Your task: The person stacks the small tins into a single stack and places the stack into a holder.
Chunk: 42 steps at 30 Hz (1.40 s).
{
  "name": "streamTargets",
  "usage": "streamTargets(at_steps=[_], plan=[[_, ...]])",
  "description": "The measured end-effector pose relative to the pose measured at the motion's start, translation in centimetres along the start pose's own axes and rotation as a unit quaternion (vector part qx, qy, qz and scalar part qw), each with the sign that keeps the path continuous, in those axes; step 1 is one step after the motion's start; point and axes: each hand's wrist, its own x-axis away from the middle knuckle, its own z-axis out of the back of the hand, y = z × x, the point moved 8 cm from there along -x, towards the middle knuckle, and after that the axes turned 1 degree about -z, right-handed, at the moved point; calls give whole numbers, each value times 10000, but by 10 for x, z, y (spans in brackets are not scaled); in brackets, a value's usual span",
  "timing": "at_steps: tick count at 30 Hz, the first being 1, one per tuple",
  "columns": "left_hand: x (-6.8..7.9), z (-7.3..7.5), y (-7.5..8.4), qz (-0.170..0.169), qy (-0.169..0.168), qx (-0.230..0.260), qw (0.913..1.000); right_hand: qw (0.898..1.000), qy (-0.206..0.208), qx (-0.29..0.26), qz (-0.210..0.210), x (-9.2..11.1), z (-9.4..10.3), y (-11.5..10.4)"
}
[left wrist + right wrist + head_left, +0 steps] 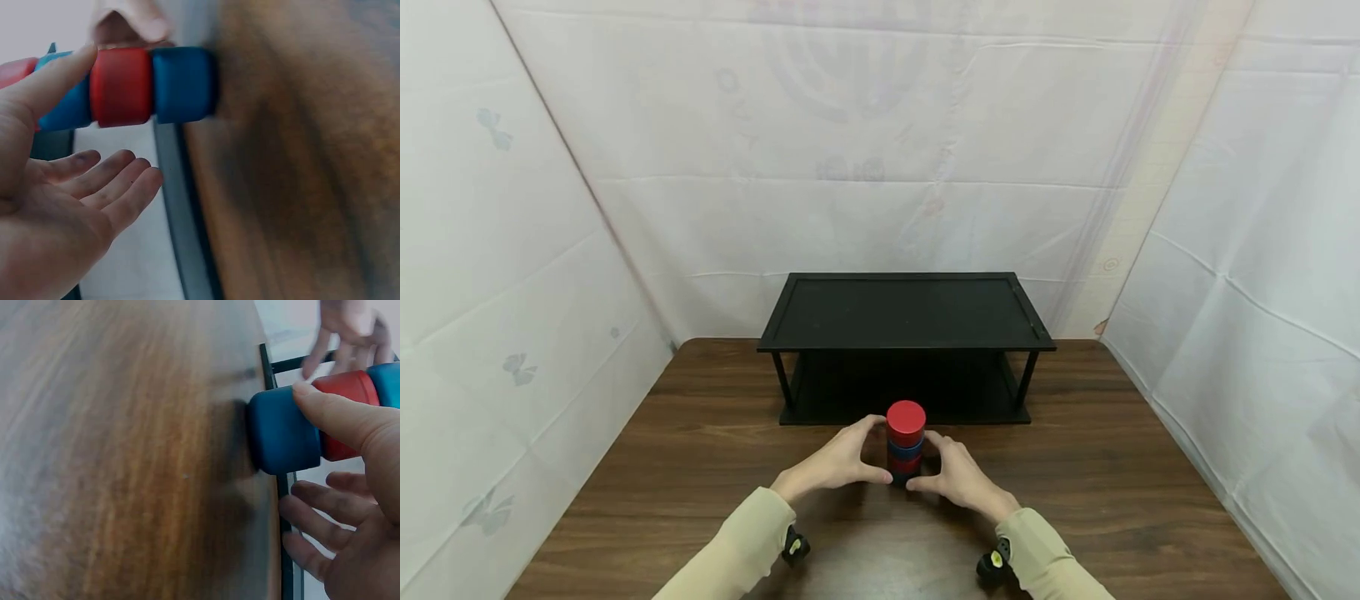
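A tall stack of red and blue cylinder blocks stands upright between my two hands, in front of the black shelf. Red is on top, and the lowest piece is a blue cylinder. From the left, my left hand frames the stack; its thumb lies across the upper pieces in the left wrist view, while the other fingers spread loosely apart from them. My right hand is opposite, with its thumb over the lower pieces and its other fingers relaxed. Any fingertip contact behind the stack is hidden.
A low two-tier black shelf stands at the back of the brown wooden table, just behind the stack. White cloth walls enclose the table at the back and both sides.
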Motion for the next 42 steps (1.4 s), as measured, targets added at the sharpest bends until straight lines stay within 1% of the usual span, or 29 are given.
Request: streamTargets(at_steps=[2,4,8,12,17,21,27,36,42], plan=[[0,-6,-5,16,-55,46,10000,9997,-34,-210,89,0,1,-2],[-2,-9,-9,81,-79,28,9999,9995,-49,-271,172,0,3,-4],[-4,-16,-14,117,-71,-35,9999,9993,-121,-274,236,-3,0,-5],[-6,-22,-15,75,5,-21,10000,9992,-167,-250,247,-4,-5,-5],[-10,-26,-16,63,87,26,9999,9993,-129,-201,299,-4,-6,-5],[-12,-28,-18,43,160,99,9998,9993,-93,-130,326,-4,-6,-5],[-13,-28,-18,56,276,81,9996,9996,-102,-3,279,-5,-7,-4],[-14,-29,-19,85,398,-92,9991,9998,-39,57,205,-5,-8,-1],[-15,-29,-23,118,497,-172,9985,9996,15,84,276,-6,-7,-1]])
